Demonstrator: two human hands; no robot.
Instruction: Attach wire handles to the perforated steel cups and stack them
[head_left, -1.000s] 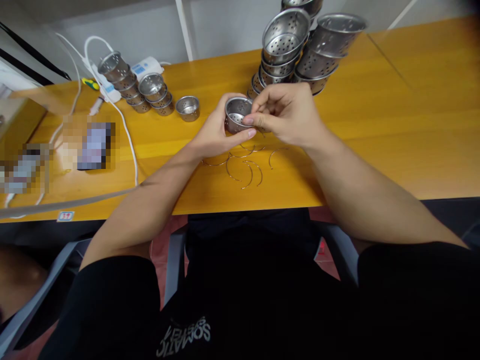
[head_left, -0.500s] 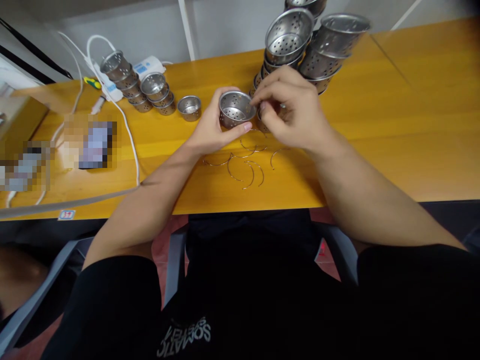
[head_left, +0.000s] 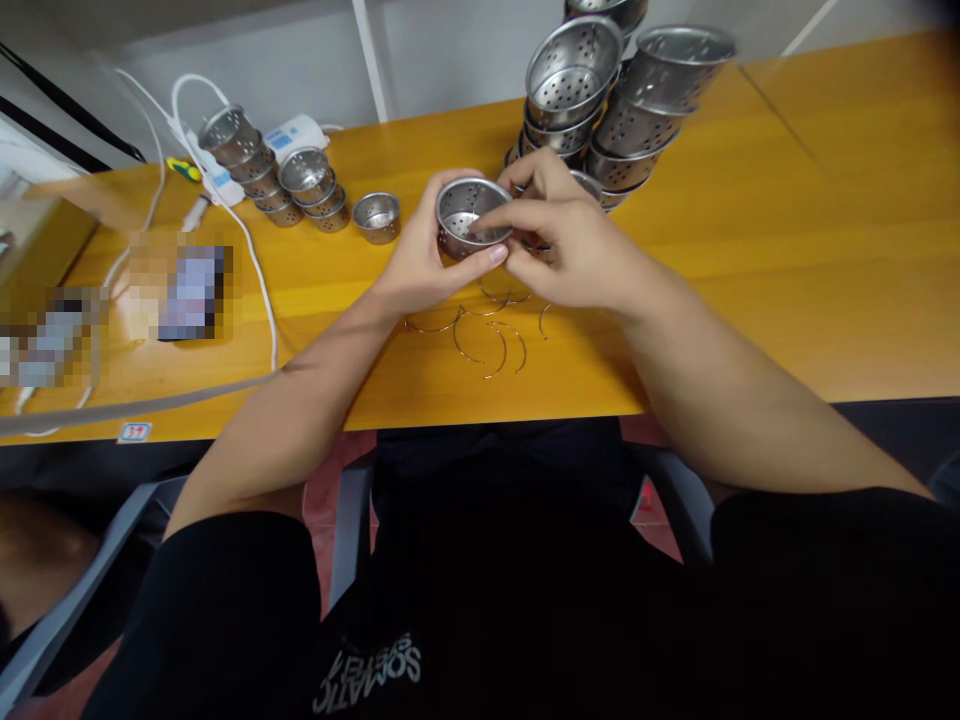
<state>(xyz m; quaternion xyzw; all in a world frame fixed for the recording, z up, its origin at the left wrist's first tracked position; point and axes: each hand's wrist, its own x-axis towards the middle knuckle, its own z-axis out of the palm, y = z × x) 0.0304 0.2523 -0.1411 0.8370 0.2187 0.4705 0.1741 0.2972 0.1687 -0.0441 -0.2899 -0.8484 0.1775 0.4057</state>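
Observation:
My left hand (head_left: 427,260) curls around a small perforated metal cup (head_left: 457,237), thumb along its near side, and keeps the open mouth tilted toward me. At the cup's right rim is my right hand (head_left: 555,235), its index finger reaching inside and its thumb near the outer wall. A faint thin line shows inside the cup by that fingertip; whether the fingers grip it cannot be made out. Below the hands, several thin curved wires (head_left: 504,350) lie loose on the yellow table (head_left: 787,300).
Tall stacks of perforated cups (head_left: 637,115) stand behind my right hand. Left of my hands are a single cup (head_left: 377,218), shorter cup stacks (head_left: 311,185), a white cable (head_left: 259,260), a power strip (head_left: 223,187) and a blurred phone (head_left: 193,290). Another person's leg (head_left: 45,560) shows at lower left.
My right hand has moved slightly down and inward, and its index finger now reaches into the cup instead of staying at the rim. My left hand holds the cup nearly still.

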